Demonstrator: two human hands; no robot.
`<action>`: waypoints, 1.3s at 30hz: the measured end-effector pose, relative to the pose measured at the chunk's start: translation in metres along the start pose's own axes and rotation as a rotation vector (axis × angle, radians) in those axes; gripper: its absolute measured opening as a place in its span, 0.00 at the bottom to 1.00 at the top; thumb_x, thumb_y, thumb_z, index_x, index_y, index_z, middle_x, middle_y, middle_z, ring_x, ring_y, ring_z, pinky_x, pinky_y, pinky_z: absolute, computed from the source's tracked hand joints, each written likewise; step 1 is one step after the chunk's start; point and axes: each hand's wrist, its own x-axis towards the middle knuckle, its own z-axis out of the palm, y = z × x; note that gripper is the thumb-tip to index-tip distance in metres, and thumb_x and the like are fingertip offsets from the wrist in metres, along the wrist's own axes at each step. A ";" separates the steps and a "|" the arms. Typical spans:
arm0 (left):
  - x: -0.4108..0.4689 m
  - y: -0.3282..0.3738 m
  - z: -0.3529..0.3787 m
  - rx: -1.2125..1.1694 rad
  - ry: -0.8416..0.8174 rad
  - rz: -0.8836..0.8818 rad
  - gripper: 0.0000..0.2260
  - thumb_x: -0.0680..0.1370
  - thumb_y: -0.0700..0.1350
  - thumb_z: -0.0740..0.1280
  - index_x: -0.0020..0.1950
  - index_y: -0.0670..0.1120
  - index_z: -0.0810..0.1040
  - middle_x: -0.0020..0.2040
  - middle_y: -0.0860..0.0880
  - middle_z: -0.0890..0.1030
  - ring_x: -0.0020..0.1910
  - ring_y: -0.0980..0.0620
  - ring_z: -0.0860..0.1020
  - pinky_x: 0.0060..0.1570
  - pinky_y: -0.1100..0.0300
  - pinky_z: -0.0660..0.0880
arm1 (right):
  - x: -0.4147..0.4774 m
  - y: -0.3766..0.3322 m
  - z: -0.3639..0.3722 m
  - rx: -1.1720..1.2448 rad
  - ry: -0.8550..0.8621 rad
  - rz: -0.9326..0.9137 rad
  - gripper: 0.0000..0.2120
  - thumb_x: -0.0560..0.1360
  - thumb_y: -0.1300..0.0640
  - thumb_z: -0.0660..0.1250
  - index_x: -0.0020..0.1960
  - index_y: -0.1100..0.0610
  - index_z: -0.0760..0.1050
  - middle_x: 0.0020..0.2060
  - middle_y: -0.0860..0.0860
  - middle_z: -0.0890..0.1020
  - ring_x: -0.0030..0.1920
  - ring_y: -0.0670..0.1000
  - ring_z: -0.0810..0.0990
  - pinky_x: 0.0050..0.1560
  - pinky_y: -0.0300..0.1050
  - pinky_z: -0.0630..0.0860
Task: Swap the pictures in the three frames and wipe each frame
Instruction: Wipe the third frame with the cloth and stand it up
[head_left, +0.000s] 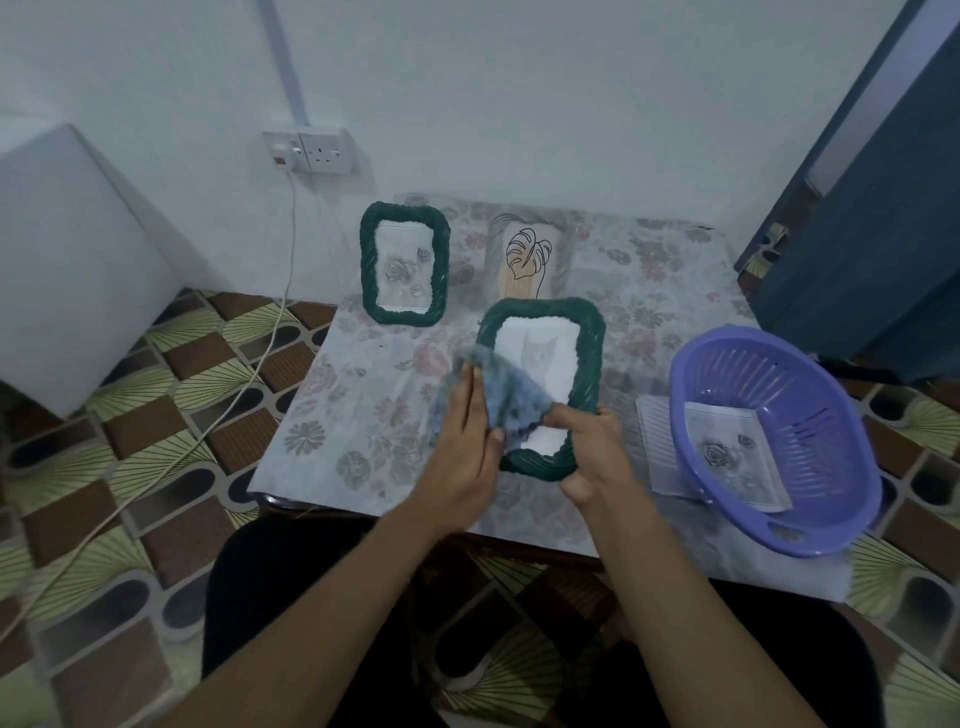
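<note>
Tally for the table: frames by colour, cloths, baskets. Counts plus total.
Green frames: 2 (standing green frame, held green frame)
Pale frame: 1
Cloth: 1
Purple basket: 1
Total: 5

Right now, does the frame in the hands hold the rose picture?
No: the held frame shows a cat; the rose picture is in the other green frame standing behind.

left hand (467, 431): pinches cloth (501, 395) | right hand (587, 452): grips frame (589, 364) bottom edge | both forearms reach forward
</note>
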 end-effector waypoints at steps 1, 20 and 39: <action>-0.008 -0.001 0.004 -0.029 -0.010 -0.013 0.29 0.84 0.52 0.48 0.80 0.44 0.39 0.79 0.54 0.34 0.78 0.58 0.36 0.78 0.52 0.43 | -0.001 -0.001 -0.001 -0.006 0.001 0.007 0.12 0.63 0.73 0.72 0.46 0.69 0.78 0.42 0.61 0.81 0.43 0.61 0.81 0.51 0.70 0.77; 0.058 0.005 -0.053 0.164 0.286 -0.299 0.19 0.84 0.56 0.53 0.52 0.43 0.74 0.44 0.50 0.75 0.43 0.50 0.72 0.38 0.62 0.61 | -0.017 0.004 -0.018 -0.197 -0.270 0.175 0.13 0.69 0.77 0.68 0.42 0.61 0.72 0.36 0.57 0.77 0.36 0.56 0.80 0.37 0.50 0.81; 0.040 0.003 -0.027 -0.466 0.686 -0.788 0.09 0.84 0.49 0.57 0.56 0.45 0.72 0.53 0.46 0.78 0.52 0.46 0.76 0.55 0.55 0.73 | -0.009 -0.029 -0.012 0.179 -0.208 0.071 0.18 0.75 0.59 0.66 0.64 0.60 0.77 0.58 0.57 0.83 0.59 0.59 0.81 0.63 0.55 0.76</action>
